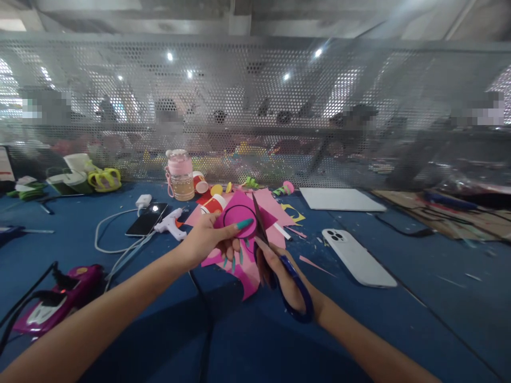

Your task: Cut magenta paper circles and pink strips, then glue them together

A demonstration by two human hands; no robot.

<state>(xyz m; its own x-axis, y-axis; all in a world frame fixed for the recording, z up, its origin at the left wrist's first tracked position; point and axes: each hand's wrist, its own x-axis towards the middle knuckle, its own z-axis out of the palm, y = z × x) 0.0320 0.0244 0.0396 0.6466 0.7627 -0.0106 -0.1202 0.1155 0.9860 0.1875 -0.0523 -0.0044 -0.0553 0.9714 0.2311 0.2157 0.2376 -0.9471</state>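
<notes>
Scissors [261, 219] are in the right hand [285, 274] here, fingers curled round the dark blue handles, blades pointing up and away along the right side of the drawn circle. Can't really tell how far apart the blades are from this angle. The left hand [205, 239] has a piece of magenta paper [235, 215] pinched, thumb lying flat on top with its teal nail inside the black circle outline, other fingers curled underneath. So both hands are closed on something, and the paper is held up mid-view, over a messy pile of pink sheets [281, 205] and magenta offcuts.

Around that it's pretty busy, tbh. Behind the pile there's a pink-topped bottle [180, 175] with a couple of red and white cups [215, 204] near it, plus a cut-up yellow scrap [293, 213] off to the right. White glue gun [171, 223] is lying just left of the pile, next to a dark phone [147, 219] and a white charger [143, 200]. Nearer on the left sits a magenta power strip [59, 300] with black plugs in it. Over on the right, a white phone [359, 258] is lying face down on the blue counter [247, 340], with a flat white slab [341, 199] behind it. Perforated metal screen [255, 106] runs across the back.
</notes>
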